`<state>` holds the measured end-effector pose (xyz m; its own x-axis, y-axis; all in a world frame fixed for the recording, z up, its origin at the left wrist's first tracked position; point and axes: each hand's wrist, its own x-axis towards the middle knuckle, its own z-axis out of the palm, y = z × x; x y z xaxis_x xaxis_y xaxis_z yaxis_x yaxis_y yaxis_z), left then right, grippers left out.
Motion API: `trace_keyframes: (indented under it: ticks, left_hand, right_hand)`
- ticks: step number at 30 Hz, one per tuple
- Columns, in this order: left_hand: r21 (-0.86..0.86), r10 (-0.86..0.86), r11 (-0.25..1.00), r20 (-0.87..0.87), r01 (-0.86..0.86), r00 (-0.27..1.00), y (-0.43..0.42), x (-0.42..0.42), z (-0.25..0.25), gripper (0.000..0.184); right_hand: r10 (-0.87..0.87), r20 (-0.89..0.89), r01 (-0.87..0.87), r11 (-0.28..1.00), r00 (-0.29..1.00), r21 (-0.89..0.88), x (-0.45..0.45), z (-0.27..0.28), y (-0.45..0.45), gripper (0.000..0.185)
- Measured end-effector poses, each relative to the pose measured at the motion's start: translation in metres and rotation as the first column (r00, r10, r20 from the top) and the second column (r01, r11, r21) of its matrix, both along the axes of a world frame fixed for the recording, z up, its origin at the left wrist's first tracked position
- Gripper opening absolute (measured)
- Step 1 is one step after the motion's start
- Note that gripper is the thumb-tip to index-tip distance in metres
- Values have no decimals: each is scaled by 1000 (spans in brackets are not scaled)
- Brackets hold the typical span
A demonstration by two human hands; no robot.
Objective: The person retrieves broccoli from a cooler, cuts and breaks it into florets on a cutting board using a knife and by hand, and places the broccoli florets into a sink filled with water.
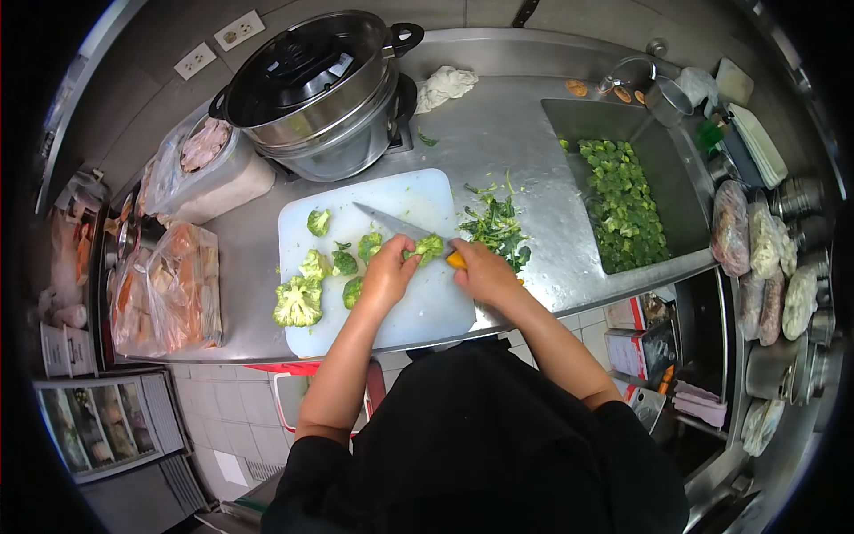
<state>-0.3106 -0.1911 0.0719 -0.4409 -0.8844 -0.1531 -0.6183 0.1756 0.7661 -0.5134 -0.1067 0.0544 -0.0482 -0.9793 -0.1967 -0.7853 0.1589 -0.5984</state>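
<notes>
Above the white cutting board (418, 311), my left hand (389, 269) is closed, pinching a small broccoli floret (429, 247). My right hand (485, 271) is wrapped round the yellow handle of a knife (384, 219), whose blade points to the upper left over the board, behind the floret. Several cut broccoli pieces (298, 301) lie on the left part of the board, and a single floret (318, 222) sits near its upper left. Leafy green trimmings (498, 224) are heaped on the steel counter just right of the board.
A sink (689, 214) at the right holds many broccoli florets (623, 205). Behind the board stands a large steel pot (311, 133). Bagged food (169, 289) and a plastic tub (236, 187) are at the left. A white cloth (445, 87) lies at the back.
</notes>
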Motion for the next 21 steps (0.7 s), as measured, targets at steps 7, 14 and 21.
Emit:
trace_keyframes:
  ticks: [7, 14, 21]
  left_hand:
    - [-325, -72, 945, -130, 26, 989, 7, 7, -26, 17]
    - [-384, -84, 919, 36, 91, 996, 17, 0, -23, 12]
    - [-392, -91, 915, 36, 98, 995, 17, -2, -23, 12]
  right_hand:
    - [10, 138, -12, 1000, 990, 20, -15, -8, 15, 49]
    - [-101, 237, 93, 995, 966, 47, -5, 26, 36, 45]
    - [83, 160, -78, 996, 984, -37, 18, 30, 41, 38]
